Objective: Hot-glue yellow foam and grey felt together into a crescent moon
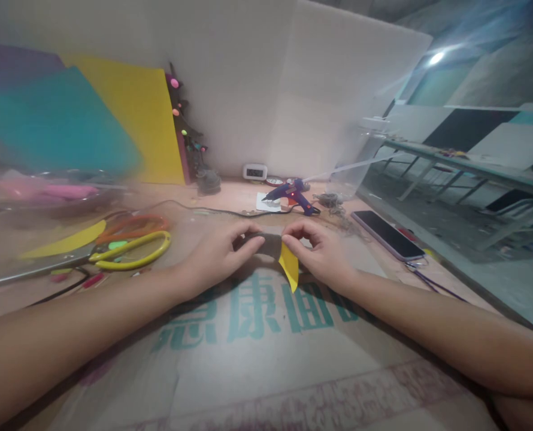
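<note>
Left hand (221, 254) and right hand (321, 252) each pinch the grey strip (269, 242). Its yellow piece (290, 267) seems joined at one end only, tip dangling.

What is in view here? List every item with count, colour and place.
grey piece: one, grey, held between both hands
yellow piece: one, yellow, hanging at the grey piece's right end
glue gun: one, blue, behind the hands
phone: one, dark screen, right of the hands
scissors: two pairs, yellow and orange handles, left of the hands
crescent cut-out: one, yellow, far left
sheets: two, yellow and teal, against the back wall
clock: one, white, by the wall
cardboard: one, brown with green print, under the arms
left hand: one, grips the grey piece
right hand: one, pinches the yellow piece
</note>
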`<state>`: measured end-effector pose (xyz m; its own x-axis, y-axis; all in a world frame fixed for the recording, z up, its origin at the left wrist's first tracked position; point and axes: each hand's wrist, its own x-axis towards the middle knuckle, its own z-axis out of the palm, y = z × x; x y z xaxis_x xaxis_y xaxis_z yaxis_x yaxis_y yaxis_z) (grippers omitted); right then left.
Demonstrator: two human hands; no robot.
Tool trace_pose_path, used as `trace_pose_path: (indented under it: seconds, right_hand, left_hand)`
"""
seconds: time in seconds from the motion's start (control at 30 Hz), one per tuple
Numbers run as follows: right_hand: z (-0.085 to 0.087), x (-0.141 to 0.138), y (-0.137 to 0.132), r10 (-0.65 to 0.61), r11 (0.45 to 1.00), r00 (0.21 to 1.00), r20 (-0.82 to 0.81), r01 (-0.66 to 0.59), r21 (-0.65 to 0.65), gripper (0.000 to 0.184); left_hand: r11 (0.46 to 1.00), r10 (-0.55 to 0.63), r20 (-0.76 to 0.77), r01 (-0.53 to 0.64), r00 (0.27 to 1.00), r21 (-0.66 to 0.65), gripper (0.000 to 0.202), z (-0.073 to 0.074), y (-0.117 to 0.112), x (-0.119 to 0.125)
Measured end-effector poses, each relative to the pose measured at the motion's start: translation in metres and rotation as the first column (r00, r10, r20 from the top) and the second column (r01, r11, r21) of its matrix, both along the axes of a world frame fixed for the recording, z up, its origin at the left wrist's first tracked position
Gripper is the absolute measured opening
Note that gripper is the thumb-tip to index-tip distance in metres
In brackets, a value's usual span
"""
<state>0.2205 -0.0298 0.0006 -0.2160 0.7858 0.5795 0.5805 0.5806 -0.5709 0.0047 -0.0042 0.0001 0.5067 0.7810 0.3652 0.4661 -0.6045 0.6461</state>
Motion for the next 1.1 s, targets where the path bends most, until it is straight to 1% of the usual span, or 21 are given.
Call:
trace_pose_path:
  seconds: [0.17,0.27,0.3,0.37,0.43,0.5,0.67,0.77,0.8,0.9,0.93,1.0,1.1]
  right_hand:
    - [0.001,0.000,-0.001,0.019,0.999,1.000,0.024,-0.020,0.025,0.007]
    - [-0.001,0.001,0.000,0.024,1.000,1.000,0.015,-0.024,0.000,0.008]
    - [-0.002,0.001,0.002,0.019,1.000,1.000,-0.007,-0.019,-0.018,0.009]
    - [-0.006,0.003,0.006,0.006,0.999,0.994,-0.105,-0.011,-0.049,0.010]
    - [-0.010,0.004,0.011,-0.001,0.996,0.973,-0.232,-0.019,-0.083,0.011]
    - [-0.012,0.005,0.015,-0.011,0.994,0.952,-0.305,-0.023,-0.109,0.014]
    - [-0.008,0.006,0.016,-0.054,0.983,0.971,-0.234,0.011,-0.181,0.024]
    - [-0.006,0.005,0.013,-0.038,0.983,0.983,-0.182,0.003,-0.185,0.031]
    - [-0.006,0.005,0.013,-0.025,0.983,0.985,-0.171,-0.007,-0.183,0.029]
    - [-0.007,0.004,0.012,0.011,0.982,0.983,-0.185,-0.046,-0.184,0.017]
    - [-0.008,0.004,0.011,0.019,0.982,0.982,-0.189,-0.053,-0.180,0.016]
    - [-0.008,0.003,0.010,0.029,0.989,0.983,-0.179,-0.055,-0.139,0.018]
    - [-0.004,0.003,0.006,0.026,0.999,0.992,-0.121,-0.028,-0.015,0.015]
  left_hand:
    - [1.000,-0.017,-0.010,0.017,1.000,0.009,0.028,-0.001,0.000,0.000]
    - [0.999,0.008,-0.002,-0.008,1.000,-0.036,0.029,-0.001,-0.001,0.000]
    - [0.998,0.018,0.013,-0.017,1.000,-0.062,0.030,0.000,-0.001,0.000]
    - [0.993,0.032,0.057,-0.025,0.998,-0.116,0.030,0.000,-0.001,0.001]
    - [0.988,0.040,0.094,-0.025,0.995,-0.153,0.030,0.001,-0.001,0.001]
    - [0.985,0.043,0.112,-0.023,0.993,-0.170,0.030,0.001,0.000,0.001]
    - [0.985,0.045,0.134,-0.021,0.990,-0.173,0.031,-0.001,0.002,0.000]
    - [0.984,0.059,0.146,-0.033,0.988,-0.173,0.033,-0.002,0.003,0.000]
    - [0.984,0.066,0.149,-0.040,0.987,-0.173,0.033,-0.002,0.003,-0.001]
    - [0.985,0.075,0.154,-0.049,0.985,-0.167,0.033,-0.001,0.003,-0.001]
    - [0.986,0.070,0.154,-0.046,0.986,-0.160,0.033,-0.001,0.003,-0.001]
    - [0.990,0.053,0.152,-0.032,0.987,-0.134,0.032,-0.001,0.003,0.000]
    - [0.996,0.032,0.149,-0.018,0.988,-0.093,0.031,0.000,0.004,0.000]
